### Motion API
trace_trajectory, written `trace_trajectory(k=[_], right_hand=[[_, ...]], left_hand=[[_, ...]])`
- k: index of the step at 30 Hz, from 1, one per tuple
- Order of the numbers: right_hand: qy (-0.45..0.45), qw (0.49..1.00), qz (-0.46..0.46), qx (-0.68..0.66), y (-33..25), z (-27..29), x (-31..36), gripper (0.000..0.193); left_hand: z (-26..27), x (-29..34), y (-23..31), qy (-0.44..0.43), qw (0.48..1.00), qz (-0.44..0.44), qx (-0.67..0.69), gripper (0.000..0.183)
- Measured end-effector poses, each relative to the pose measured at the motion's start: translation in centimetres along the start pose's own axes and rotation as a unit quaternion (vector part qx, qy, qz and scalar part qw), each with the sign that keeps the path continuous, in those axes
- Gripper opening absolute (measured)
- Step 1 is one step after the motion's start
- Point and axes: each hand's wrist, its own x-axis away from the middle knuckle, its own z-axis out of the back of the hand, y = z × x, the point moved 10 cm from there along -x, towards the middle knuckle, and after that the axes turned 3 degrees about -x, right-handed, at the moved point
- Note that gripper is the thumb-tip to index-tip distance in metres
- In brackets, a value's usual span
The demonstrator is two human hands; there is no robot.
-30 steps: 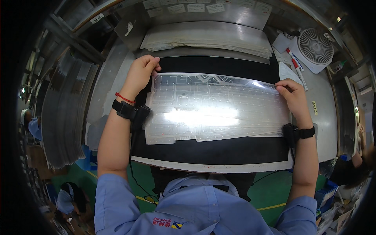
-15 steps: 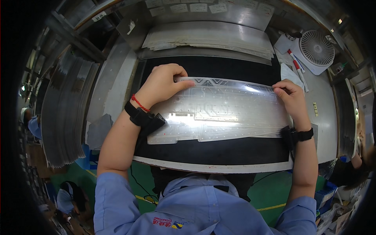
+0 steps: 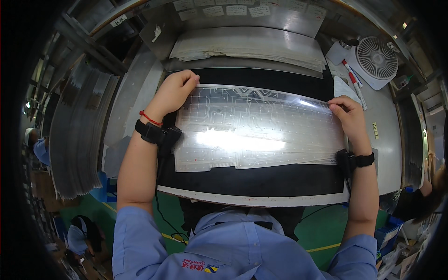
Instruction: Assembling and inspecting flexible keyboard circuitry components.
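A thin, clear plastic sheet [image 3: 275, 116] with fine circuit-like lines and small dots is spread over the black mat [image 3: 261, 181]. Edges of other such sheets show slightly fanned along its near side. My left hand [image 3: 173, 95] pinches the sheet's far left corner between thumb and fingers. At the far right corner, my right hand [image 3: 349, 116] is closed on the edge, thumb on top. A bright glare hides part of the sheet's middle.
Behind the mat lies a stack of pale sheets [image 3: 247, 42]. A white fan [image 3: 377, 58], a bottle [image 3: 339, 51] and a red marker [image 3: 351, 74] stand or lie at the far right. Tall piles of sheets [image 3: 77, 135] line the left side.
My left hand has slid left along the far edge to the corner, bringing the sheet's far left part into view. My right hand has barely moved.
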Motion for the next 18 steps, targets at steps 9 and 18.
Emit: trace_trajectory(k=[9, 18], right_hand=[[-0.001, 1.0, -0.001, -0.004, -0.2, 0.1, 0.0, 0.01], [0.011, 1.0, -0.002, -0.008, 0.3, 0.6, -0.1, 0.01]], left_hand=[[3.1, -0.8, -4.3, 0.098, 0.99, 0.087, 0.045, 0.036], [0.1, -0.5, -2.2, 0.038, 0.972, 0.077, 0.217, 0.032]])
